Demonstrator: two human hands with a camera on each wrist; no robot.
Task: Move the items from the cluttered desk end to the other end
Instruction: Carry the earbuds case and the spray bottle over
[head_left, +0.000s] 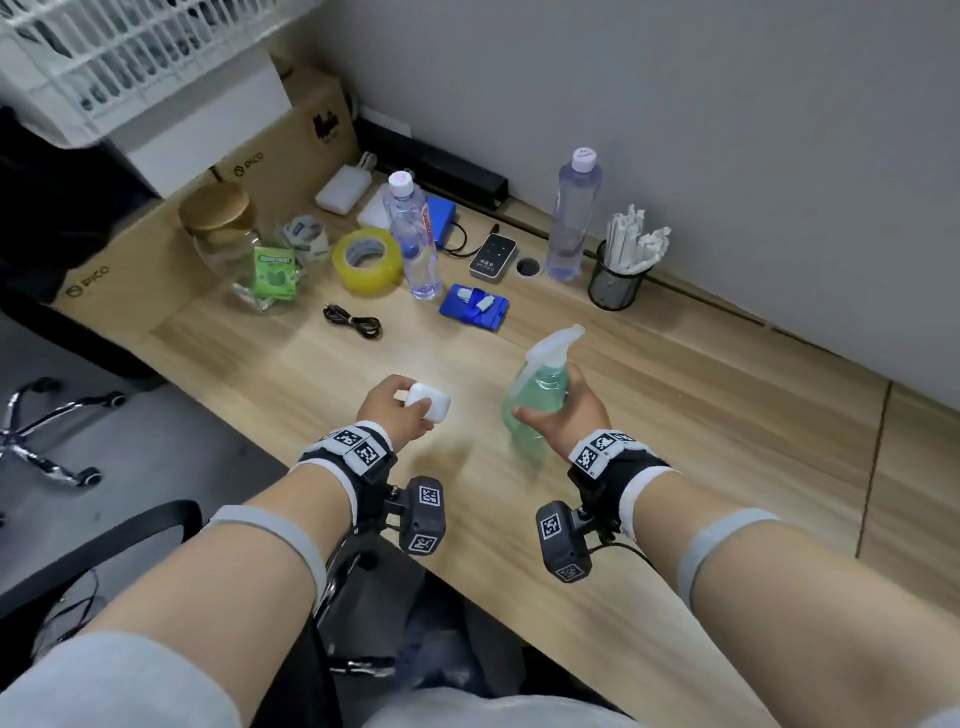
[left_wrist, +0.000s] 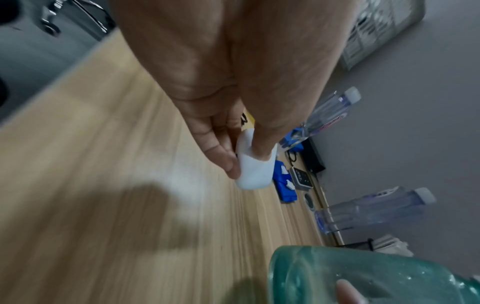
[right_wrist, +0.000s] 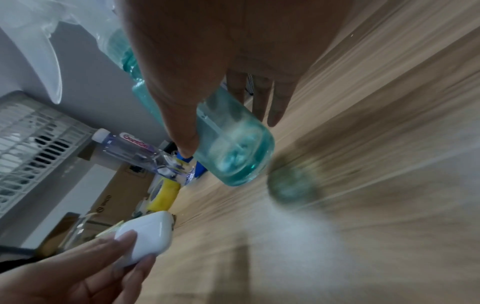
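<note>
My left hand (head_left: 400, 410) pinches a small white earbud case (head_left: 427, 401) between thumb and fingers, lifted above the wooden desk (head_left: 675, 426); the case (left_wrist: 253, 164) shows under my thumb in the left wrist view. My right hand (head_left: 563, 415) grips a green spray bottle (head_left: 540, 384) with a clear trigger head, tilted and held off the desk. The bottle's round base (right_wrist: 233, 156) shows in the right wrist view, with the earbud case (right_wrist: 145, 236) at lower left.
At the far left end stand a glass jar (head_left: 223, 234), a yellow tape roll (head_left: 368, 260), two water bottles (head_left: 413, 239), blue pouches (head_left: 475, 307), a black cable (head_left: 353, 321), a small device (head_left: 492, 257) and a mesh cup of straws (head_left: 621, 275). Cardboard boxes (head_left: 270, 156) and a white basket (head_left: 130, 57) stand behind.
</note>
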